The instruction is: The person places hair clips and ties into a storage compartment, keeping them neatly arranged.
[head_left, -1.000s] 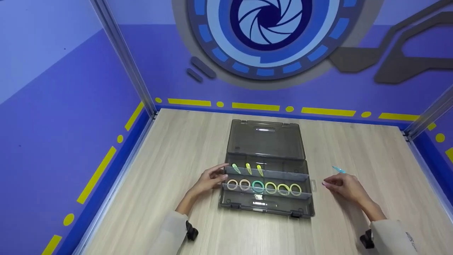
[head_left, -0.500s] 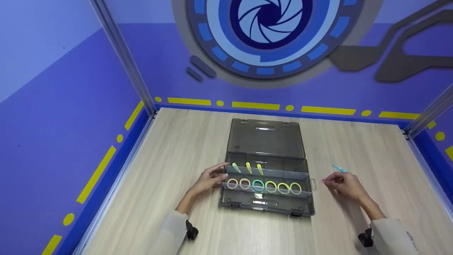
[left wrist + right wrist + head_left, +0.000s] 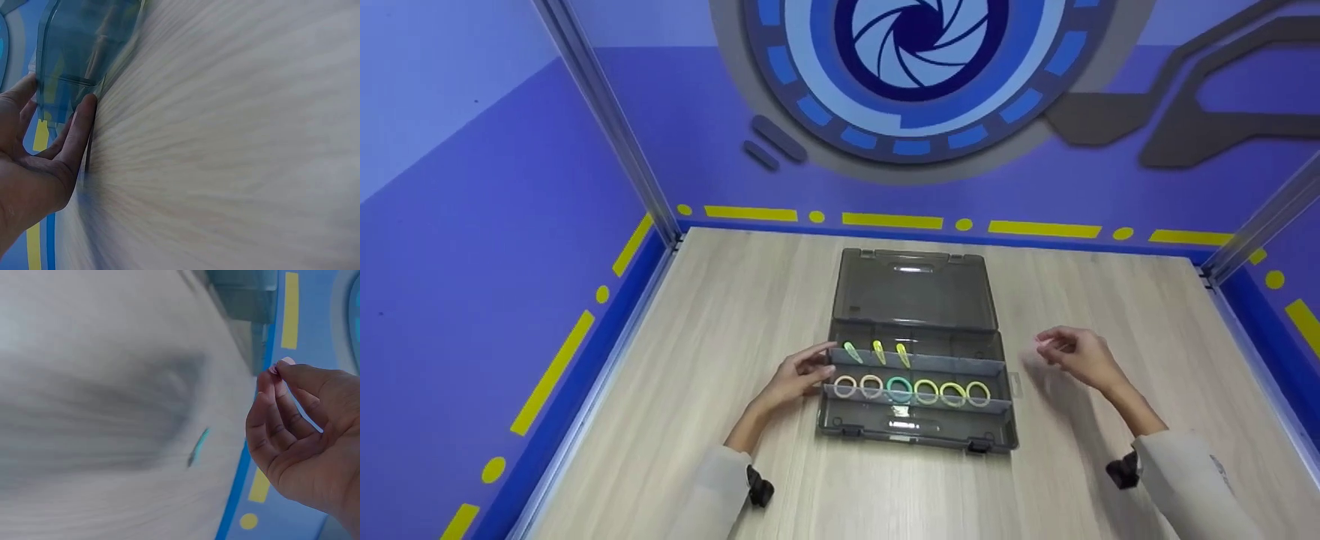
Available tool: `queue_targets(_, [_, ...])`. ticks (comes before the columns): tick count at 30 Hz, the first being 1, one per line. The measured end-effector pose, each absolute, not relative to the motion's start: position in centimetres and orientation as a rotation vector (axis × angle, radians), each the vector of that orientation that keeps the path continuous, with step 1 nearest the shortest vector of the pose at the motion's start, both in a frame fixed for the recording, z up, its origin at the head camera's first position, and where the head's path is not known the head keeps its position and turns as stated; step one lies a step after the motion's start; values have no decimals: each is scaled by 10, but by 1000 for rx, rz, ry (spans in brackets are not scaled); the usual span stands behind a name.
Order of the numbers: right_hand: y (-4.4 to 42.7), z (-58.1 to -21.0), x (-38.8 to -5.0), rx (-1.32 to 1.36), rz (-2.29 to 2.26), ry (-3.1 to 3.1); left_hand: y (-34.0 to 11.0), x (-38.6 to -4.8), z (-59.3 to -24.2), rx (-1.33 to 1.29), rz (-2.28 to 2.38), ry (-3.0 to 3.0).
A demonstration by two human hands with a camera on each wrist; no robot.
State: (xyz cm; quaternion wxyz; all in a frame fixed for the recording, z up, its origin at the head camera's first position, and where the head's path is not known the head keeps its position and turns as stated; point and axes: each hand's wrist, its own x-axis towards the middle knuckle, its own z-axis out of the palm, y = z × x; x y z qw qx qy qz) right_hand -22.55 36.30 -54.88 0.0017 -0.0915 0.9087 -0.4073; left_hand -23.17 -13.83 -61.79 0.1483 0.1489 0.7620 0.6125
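A grey see-through organizer box lies with its lid folded back. Snap hair clips, one green and two yellow, sit on its rear divider. Along the front divider stand several hair ties in beige, teal and yellow. My left hand touches the box's left side, its fingers fairly straight. To the right of the box, my right hand is raised off the table. Its thumb and index finger pinch a small pinkish-purple thing, mostly hidden by the fingertips. A turquoise hair clip lies on the table below that hand.
The box's open lid reaches towards the back of the wooden table. Blue printed walls stand behind and at both sides. A clear hang tab sticks out from the box's right side.
My right hand has risen and moved slightly away from me with the pinkish-purple thing, covering the turquoise clip in the head view. The head view has shifted a little; my left hand stays at the box.
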Motion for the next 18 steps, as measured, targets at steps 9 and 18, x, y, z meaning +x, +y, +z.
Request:
queue_targets(9, [330,-536,-243,-291,-1256,2807,-140,-231,-618,403,1761,2166])
queue_targets(18, [293,-529,-257,-356,-1335,2725,-139,-233,-620,401,1759,2160])
